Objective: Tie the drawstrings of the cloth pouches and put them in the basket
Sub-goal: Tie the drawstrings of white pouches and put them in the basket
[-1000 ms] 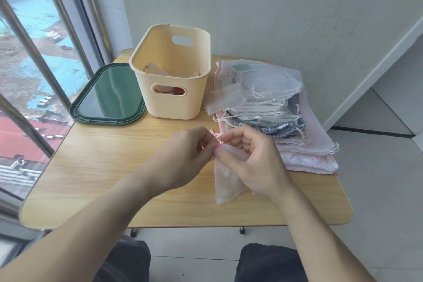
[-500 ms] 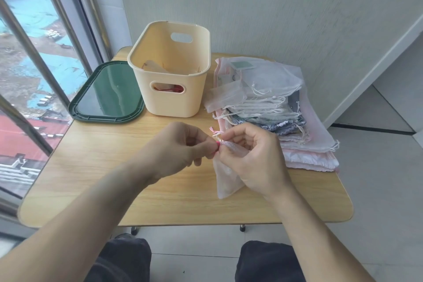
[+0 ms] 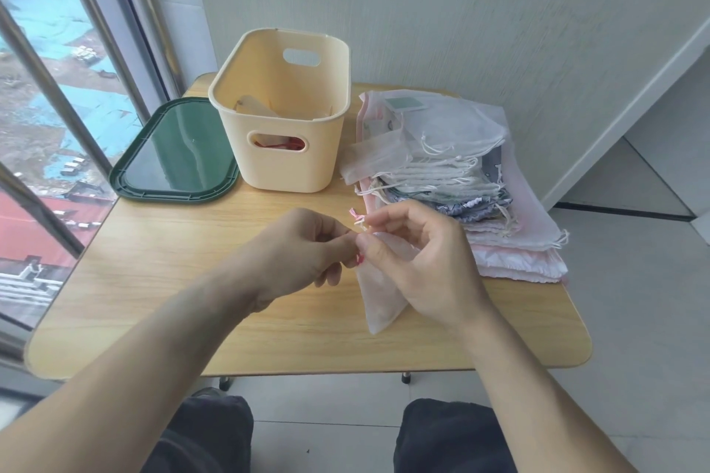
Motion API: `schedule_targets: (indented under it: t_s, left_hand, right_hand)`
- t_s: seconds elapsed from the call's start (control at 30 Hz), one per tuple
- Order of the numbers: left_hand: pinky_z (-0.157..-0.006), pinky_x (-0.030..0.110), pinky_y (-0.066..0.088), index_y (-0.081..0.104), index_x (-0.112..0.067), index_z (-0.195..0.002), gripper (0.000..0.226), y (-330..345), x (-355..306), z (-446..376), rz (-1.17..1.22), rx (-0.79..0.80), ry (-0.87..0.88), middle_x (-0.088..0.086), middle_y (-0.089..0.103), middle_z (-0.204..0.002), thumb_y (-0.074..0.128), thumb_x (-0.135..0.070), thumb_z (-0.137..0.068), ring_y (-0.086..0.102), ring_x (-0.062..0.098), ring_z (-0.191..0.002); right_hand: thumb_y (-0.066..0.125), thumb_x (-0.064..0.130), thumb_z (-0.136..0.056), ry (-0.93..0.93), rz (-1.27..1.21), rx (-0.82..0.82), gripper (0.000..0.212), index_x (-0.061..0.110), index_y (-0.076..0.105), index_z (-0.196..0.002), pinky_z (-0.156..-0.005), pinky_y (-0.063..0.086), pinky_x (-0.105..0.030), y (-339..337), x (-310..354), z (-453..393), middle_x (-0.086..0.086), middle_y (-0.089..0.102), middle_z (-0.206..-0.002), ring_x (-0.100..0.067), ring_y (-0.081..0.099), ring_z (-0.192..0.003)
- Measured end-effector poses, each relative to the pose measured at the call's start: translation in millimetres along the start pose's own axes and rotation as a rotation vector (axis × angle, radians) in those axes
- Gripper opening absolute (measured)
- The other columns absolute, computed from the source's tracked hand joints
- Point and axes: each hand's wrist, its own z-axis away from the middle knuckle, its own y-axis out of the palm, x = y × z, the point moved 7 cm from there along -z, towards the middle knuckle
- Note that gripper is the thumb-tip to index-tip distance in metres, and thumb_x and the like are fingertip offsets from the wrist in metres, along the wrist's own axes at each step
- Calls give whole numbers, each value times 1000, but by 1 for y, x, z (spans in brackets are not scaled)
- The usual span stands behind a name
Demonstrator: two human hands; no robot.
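In front of the basket (image 3: 282, 119), my left hand (image 3: 303, 250) and right hand (image 3: 418, 261) had drawn closer, both pinching the pouch (image 3: 380, 299) drawstring (image 3: 358, 221), so I judged the knot nearly tight.

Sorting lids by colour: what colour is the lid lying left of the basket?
Dark green lid, seen best in the head view.

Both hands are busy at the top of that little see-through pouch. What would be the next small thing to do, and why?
Probably pull the pink drawstring ends apart to snug the knot. The left hand and right hand both pinch it at the neck of the sheer pouch, which hangs over the table, not yet in the basket.
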Motion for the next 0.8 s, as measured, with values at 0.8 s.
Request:
schedule_targets:
  t_s: [0.8]
  left_hand:
    - [-54, 21, 39, 68, -1, -82, 19, 5, 16, -4, 379, 160, -163, 1, 63, -65, 57, -9, -95, 46, 10, -52]
  right_hand:
    - [75, 4, -88, -377, 286, 44, 16, 14, 81, -99, -82, 57, -29, 1, 20, 1, 2, 72, -93, -10, 70, -88]
